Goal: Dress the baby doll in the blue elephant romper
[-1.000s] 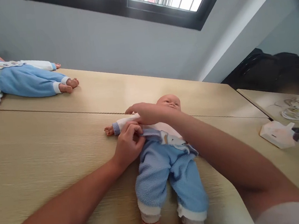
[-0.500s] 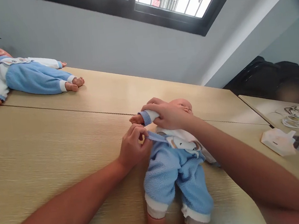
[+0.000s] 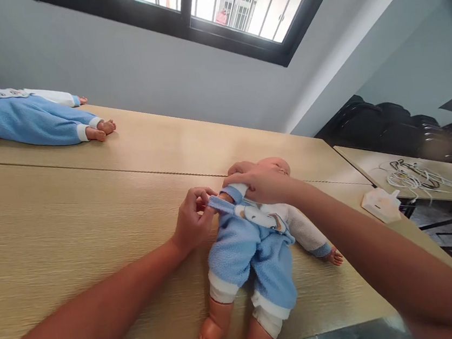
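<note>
A baby doll (image 3: 235, 247) in blue fleece overalls and a white top lies on its back, head away from me, bare feet toward me. My left hand (image 3: 193, 217) pinches the end of a blue shoulder strap (image 3: 222, 205), pulled out to the left from the overalls' white printed bib (image 3: 258, 216). My right hand (image 3: 264, 184) is closed around the doll's raised arm at the white sleeve (image 3: 236, 191) with its blue cuff. That doll hand is mostly hidden behind the strap and my fingers. The doll's other arm (image 3: 308, 231) rests stretched out to the right.
A second doll (image 3: 36, 117) in similar clothes lies at the far left of the wooden table (image 3: 92, 217). At the right are a white box-like object (image 3: 381, 205) and tangled cables (image 3: 416, 176) on another table. Black chairs (image 3: 383, 119) stand behind; a wall and window (image 3: 232, 5) are ahead.
The view has shifted right. The doll's held arm has come down toward the strap, its hand now mostly covered. The doll's other arm and both legs show more fully. Both hands keep their holds.
</note>
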`<state>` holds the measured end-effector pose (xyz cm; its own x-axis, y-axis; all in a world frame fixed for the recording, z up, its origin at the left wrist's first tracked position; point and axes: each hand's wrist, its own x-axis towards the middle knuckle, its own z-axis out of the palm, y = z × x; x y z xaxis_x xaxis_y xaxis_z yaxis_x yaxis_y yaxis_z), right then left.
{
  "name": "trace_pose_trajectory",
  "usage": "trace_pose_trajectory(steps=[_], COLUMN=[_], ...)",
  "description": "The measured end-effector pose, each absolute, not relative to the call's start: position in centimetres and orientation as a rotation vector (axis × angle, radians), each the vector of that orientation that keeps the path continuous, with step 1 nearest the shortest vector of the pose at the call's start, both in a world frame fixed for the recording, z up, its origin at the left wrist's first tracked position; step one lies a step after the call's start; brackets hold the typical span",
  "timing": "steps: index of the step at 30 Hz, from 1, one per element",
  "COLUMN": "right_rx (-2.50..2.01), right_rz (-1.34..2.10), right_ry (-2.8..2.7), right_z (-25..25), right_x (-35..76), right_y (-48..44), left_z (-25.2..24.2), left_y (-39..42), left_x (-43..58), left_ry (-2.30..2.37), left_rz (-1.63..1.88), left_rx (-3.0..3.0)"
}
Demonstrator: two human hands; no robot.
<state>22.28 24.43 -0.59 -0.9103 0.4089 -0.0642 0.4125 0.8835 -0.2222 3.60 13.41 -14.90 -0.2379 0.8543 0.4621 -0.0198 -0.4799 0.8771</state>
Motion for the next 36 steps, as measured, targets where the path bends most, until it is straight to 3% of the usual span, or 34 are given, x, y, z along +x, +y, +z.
trace_pose_trajectory(steps=[3, 7, 17, 24, 32, 36], right_rx=[0.59, 0.599, 1.295, 1.466, 1.583, 1.664], right_rz=[-0.394, -0.733, -1.49, -1.241, -0.702, -0.517], right_ry=[3.005, 2.933, 2.453, 2.434, 2.335, 2.272], right_z=[-1.0, -1.2, -0.7, 0.3, 0.2, -0.3], right_x=[21.9, 20.3, 17.6, 17.2, 14.2, 14.2], right_y=[23.7, 22.7, 22.1, 22.5, 24.1, 25.5], left_z=[-15.2, -15.2, -14.1, -9.5, -9.0, -7.8], left_y=[13.9, 14.7, 14.3, 13.4, 12.3, 12.3], left_x=[3.5, 2.8, 2.1, 1.1, 1.3, 0.1], left_ry=[1.018, 1.196, 1.413, 1.443, 1.779, 1.565], left_rz=[1.734, 1.699, 1.68, 0.84, 0.942, 0.913], left_rx=[1.217, 1.34, 1.561, 1.629, 2.046, 2.376])
